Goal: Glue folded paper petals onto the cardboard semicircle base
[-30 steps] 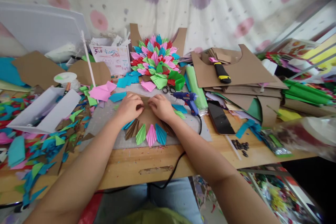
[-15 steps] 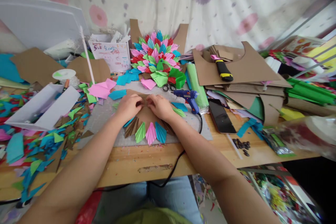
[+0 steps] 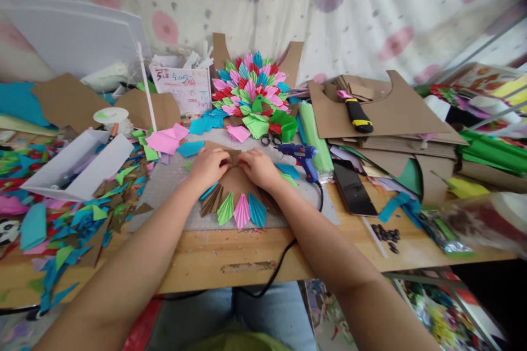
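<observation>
My left hand (image 3: 209,165) and my right hand (image 3: 259,167) rest side by side on a brown cardboard piece (image 3: 236,182) lying on a grey mat (image 3: 173,186). Both have curled fingers pinching a small brown folded bit (image 3: 234,157) at the cardboard's far edge. Folded paper fans (image 3: 242,211) in green, pink and blue stick out from the cardboard's near rim, with brown fans beside them. A finished multicoloured paper rosette (image 3: 253,90) stands behind the mat.
A blue glue gun (image 3: 302,156) lies right of my hands, its black cord running off the table edge. Scissors (image 3: 267,140), a phone (image 3: 354,187), stacked cardboard (image 3: 382,112) with a yellow-black cutter (image 3: 358,115), a white tray (image 3: 78,164) and scattered paper scraps (image 3: 66,219) surround the mat.
The view has shifted slightly, so everything sits a little further right and lower. My hands have stayed pinched on the cardboard's far edge.
</observation>
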Demonstrator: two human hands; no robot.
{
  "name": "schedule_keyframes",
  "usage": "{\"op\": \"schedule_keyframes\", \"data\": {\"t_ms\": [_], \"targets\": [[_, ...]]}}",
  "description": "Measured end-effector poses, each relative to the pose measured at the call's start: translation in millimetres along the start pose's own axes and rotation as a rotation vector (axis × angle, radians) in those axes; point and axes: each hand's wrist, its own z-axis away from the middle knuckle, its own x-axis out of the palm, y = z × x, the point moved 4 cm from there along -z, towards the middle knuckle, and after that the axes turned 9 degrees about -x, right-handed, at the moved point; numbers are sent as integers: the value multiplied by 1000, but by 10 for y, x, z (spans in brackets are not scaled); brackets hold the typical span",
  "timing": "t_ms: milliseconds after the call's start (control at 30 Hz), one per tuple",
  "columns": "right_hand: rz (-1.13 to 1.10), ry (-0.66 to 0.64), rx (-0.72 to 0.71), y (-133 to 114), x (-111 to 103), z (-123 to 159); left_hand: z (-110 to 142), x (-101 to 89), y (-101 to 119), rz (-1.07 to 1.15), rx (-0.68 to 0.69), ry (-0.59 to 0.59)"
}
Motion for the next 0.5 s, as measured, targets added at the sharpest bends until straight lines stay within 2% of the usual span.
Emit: {"op": "schedule_keyframes", "data": {"t_ms": [200, 500], "targets": [[26, -52, 31, 31, -13, -6, -25, 24, -8, -16, 18, 23], [59, -42, 58, 25, 3, -49, -42, 16, -8, -26, 62, 58]]}}
